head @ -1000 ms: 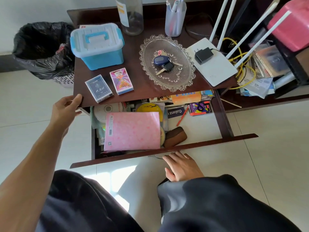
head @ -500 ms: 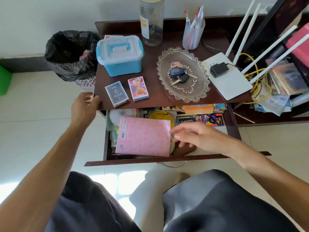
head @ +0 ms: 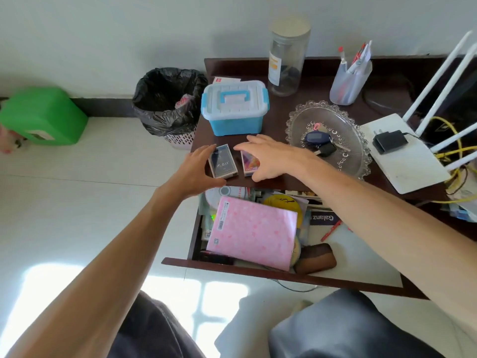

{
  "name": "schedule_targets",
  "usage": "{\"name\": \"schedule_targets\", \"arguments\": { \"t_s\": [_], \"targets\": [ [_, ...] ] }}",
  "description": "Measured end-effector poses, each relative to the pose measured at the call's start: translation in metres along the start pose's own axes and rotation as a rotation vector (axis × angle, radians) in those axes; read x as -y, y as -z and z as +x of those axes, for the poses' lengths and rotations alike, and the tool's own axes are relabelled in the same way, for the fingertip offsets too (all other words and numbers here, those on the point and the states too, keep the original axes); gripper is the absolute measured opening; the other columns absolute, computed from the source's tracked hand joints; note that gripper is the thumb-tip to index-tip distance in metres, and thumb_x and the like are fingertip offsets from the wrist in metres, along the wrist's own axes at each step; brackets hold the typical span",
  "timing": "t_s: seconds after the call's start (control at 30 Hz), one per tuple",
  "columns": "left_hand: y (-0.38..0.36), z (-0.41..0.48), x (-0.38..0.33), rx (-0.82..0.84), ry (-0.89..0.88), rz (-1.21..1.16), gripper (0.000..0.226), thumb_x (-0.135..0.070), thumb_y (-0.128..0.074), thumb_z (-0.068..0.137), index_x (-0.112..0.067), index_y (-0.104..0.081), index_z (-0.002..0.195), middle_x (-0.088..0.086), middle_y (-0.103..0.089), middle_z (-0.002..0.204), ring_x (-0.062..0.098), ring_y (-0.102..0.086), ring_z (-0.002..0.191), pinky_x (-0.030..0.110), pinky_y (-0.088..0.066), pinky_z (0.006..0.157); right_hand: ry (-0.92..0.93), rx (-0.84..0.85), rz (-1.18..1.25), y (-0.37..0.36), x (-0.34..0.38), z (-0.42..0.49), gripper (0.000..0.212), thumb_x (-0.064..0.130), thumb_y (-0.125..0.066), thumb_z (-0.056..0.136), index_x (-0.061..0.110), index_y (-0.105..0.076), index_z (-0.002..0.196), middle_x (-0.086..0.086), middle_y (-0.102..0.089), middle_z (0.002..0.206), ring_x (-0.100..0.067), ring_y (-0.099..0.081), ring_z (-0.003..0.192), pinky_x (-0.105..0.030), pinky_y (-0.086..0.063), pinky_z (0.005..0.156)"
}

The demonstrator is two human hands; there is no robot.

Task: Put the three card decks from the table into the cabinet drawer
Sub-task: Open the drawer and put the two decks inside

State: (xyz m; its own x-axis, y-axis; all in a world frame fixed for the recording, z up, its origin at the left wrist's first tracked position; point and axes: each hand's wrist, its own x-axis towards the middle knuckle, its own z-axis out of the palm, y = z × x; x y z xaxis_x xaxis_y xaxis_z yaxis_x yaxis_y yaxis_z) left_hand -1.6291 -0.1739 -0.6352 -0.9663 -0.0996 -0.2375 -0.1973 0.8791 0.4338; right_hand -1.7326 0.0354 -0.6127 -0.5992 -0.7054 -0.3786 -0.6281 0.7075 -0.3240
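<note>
Two card decks lie side by side at the front left of the dark wooden table (head: pixel 278 107). My left hand (head: pixel 192 171) rests against the left edge of the dark blue deck (head: pixel 223 161), fingers curved beside it and thumb at its front corner. My right hand (head: pixel 268 157) hovers with spread fingers over the pink and purple deck (head: pixel 248 162), hiding most of it. Both decks sit flat on the table. Below them the cabinet drawer (head: pixel 258 272) stands pulled out, full of papers, with a pink folder (head: pixel 253 231) on top.
Behind the decks stands a blue lidded box (head: pixel 235 109), with a small white and red box (head: pixel 226 79) behind it. Further right are a glass dish with keys (head: pixel 333 120), a jar (head: pixel 286 58), a pen cup (head: pixel 349 81) and a router (head: pixel 405 156). A bin (head: pixel 167 104) stands left of the table.
My left hand has left the table's edge and come against the dark blue deck. My right hand rose from over the drawer to above the pink deck. The camera tilted up.
</note>
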Motion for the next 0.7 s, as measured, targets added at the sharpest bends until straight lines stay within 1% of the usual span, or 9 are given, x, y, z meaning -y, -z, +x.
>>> {"name": "schedule_targets", "arguments": {
  "t_s": [0.07,0.13,0.2,0.27,0.33,0.4,0.47,0.57,0.7],
  "targets": [
    [-0.001,0.002,0.003,-0.034,0.003,0.012,0.099,-0.049,-0.079,0.07,-0.022,-0.03,0.153,0.004,-0.039,0.155,0.025,-0.038,0.137,0.041,-0.035,0.112,0.003,0.028,-0.054,0.0,-0.002,0.007,0.096,0.033,-0.081,0.076,0.036,-0.028,0.157,-0.006,-0.022,0.167,-0.027,-0.018,0.153,-0.055,-0.032,0.117],
    [-0.003,0.003,0.004,-0.062,0.009,0.006,0.097,-0.047,-0.08,0.069,-0.022,-0.033,0.151,0.004,-0.043,0.151,0.023,-0.042,0.134,0.039,-0.037,0.109,0.02,-0.004,-0.074,0.0,-0.001,0.009,0.092,0.036,-0.081,0.074,0.035,-0.035,0.154,-0.006,-0.038,0.155,-0.029,-0.034,0.142,-0.052,-0.042,0.109],
    [-0.005,0.002,0.001,-0.092,0.013,-0.015,0.095,-0.045,-0.081,0.068,-0.021,-0.036,0.149,0.003,-0.047,0.147,0.021,-0.046,0.13,0.033,-0.039,0.104,0.025,-0.033,-0.084,0.002,0.001,0.005,0.088,0.038,-0.081,0.074,0.034,-0.04,0.151,-0.006,-0.046,0.145,-0.029,-0.042,0.133,-0.048,-0.047,0.102],
    [-0.006,-0.004,-0.003,-0.119,0.029,-0.038,0.094,-0.045,-0.082,0.066,-0.021,-0.039,0.146,0.002,-0.052,0.141,0.019,-0.051,0.124,0.031,-0.042,0.101,0.022,-0.079,-0.109,0.004,0.005,-0.007,0.086,0.041,-0.081,0.073,0.033,-0.043,0.15,-0.006,-0.05,0.139,-0.028,-0.046,0.126,-0.045,-0.049,0.097],
    [-0.007,-0.017,-0.007,-0.133,0.051,-0.099,0.09,-0.048,-0.082,0.064,-0.025,-0.042,0.142,0.0,-0.057,0.135,0.017,-0.057,0.115,0.031,-0.051,0.095,0.032,-0.169,-0.172,0.002,0.008,-0.029,0.084,0.045,-0.08,0.071,0.031,-0.047,0.147,-0.008,-0.053,0.133,-0.029,-0.047,0.118,-0.041,-0.047,0.089],
    [-0.01,-0.039,-0.012,-0.158,0.063,-0.206,0.085,-0.049,-0.083,0.065,-0.029,-0.043,0.137,-0.003,-0.06,0.13,0.009,-0.062,0.102,0.02,-0.052,0.08,0.045,-0.252,-0.193,-0.002,0.011,-0.061,0.081,0.047,-0.077,0.069,0.029,-0.05,0.143,-0.008,-0.054,0.127,-0.029,-0.048,0.111,-0.039,-0.045,0.083],
    [-0.016,-0.065,-0.021,-0.204,0.069,-0.271,0.083,-0.053,-0.082,0.066,-0.032,-0.043,0.137,-0.008,-0.06,0.127,0.004,-0.06,0.098,0.017,-0.046,0.079,0.027,-0.282,-0.139,-0.009,0.012,-0.098,0.079,0.05,-0.074,0.066,0.032,-0.052,0.14,-0.005,-0.053,0.122,-0.027,-0.048,0.107,-0.037,-0.045,0.084],
    [-0.037,-0.103,-0.041,-0.225,0.082,-0.343,0.079,-0.062,-0.076,0.066,-0.036,-0.046,0.134,-0.015,-0.058,0.12,0.008,-0.058,0.103,0.026,-0.048,0.082,-0.075,-0.267,0.047,-0.027,0.008,-0.156,0.077,0.06,-0.071,0.064,0.04,-0.05,0.135,0.002,-0.052,0.116,-0.02,-0.049,0.107,-0.036,-0.047,0.086],
    [-0.077,-0.136,-0.067,-0.189,0.096,-0.446,0.068,-0.063,-0.073,0.066,-0.039,-0.05,0.125,-0.015,-0.064,0.115,0.007,-0.06,0.101,0.022,-0.046,0.077,-0.27,-0.244,0.226,-0.069,-0.014,-0.213,0.066,0.073,-0.065,0.064,0.046,-0.048,0.122,0.009,-0.056,0.108,-0.017,-0.058,0.097,-0.034,-0.045,0.07]
  ]
}}
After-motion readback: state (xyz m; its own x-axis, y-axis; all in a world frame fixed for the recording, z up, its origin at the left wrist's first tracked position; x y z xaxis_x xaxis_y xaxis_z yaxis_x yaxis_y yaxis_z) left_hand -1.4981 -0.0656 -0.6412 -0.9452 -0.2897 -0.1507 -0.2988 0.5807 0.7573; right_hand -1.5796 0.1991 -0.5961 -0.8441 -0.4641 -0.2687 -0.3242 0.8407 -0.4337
